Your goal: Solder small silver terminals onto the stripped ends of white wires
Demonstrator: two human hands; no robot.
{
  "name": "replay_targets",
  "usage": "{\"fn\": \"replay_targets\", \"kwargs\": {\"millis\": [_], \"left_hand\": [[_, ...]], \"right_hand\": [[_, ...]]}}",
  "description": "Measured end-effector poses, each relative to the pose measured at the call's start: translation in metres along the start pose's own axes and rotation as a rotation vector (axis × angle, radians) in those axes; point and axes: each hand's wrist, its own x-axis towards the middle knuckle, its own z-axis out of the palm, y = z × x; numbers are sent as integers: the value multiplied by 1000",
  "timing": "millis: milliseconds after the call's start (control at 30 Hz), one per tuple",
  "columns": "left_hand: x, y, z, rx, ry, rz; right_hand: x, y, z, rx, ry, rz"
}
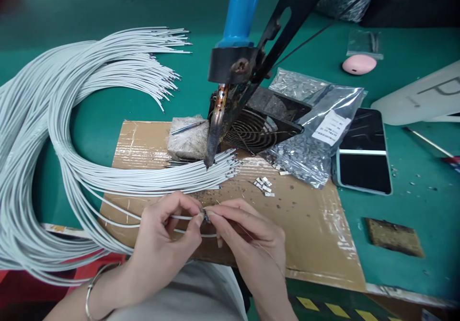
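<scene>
We see both bare hands low over the brown cardboard sheet (312, 230), near its front edge. Our left hand (170, 249) has thumb and forefinger together, clamped on a small dark metallic piece (206, 216). Our right hand (249, 239) pinches that piece from the other side, fingertips together; a thin copper-coloured strand (266, 251) runs across this hand. The piece sits between our fingertips, above the sheet; finer detail too small to tell. A white cable (182, 217) runs through the left-hand grip toward it.

Big bundle of white cables (61, 115) curves over the green worktop's (424, 187) left side, one bunch of ends on the cardboard, just beyond our hands. Blue-handled soldering iron (235, 21) on a black metal arm (283, 28), tip down over those ends. Behind: grey-white block (189, 139) with a thin metal rod (187, 128) on it, at the sheet's back edge; black fan with round grille (255, 129) beside it. Small silvery metal pieces (264, 186) lie right of the cable ends. Clear labelled plastic bag (312, 148) overlaps the sheet's back right corner, black-screened phone (364, 172) next to it. Tan rectangular pad (394, 237) near the worktop's front right, pink rounded object (359, 64) and whitish bottle (413, 96) farther back.
</scene>
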Motion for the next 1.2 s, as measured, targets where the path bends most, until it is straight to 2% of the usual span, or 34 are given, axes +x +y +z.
{"fn": "replay_targets", "kwargs": {"millis": [200,400,567,767,867,967,1100,1200], "left_hand": [[3,-1,2,8,41,5],[14,-1,6,-14,94,23],[19,0,7,-41,123,29],[23,-1,5,-21,130,-3],[26,-1,6,-12,122,-9],[29,2,7,-18,122,5],[32,5,8,-16,123,12],[33,6,7,-1,130,-5]], "right_hand": [[-5,2,-5,-192,70,-127],[-6,-8,-6,-329,244,-30],[-1,-20,-2,-364,183,-20],[4,-28,4,-314,273,52],[5,-31,7,-254,213,0],[7,-32,12,-216,166,47],[11,-29,14,-282,136,115],[14,-22,8,-389,128,84]]}}
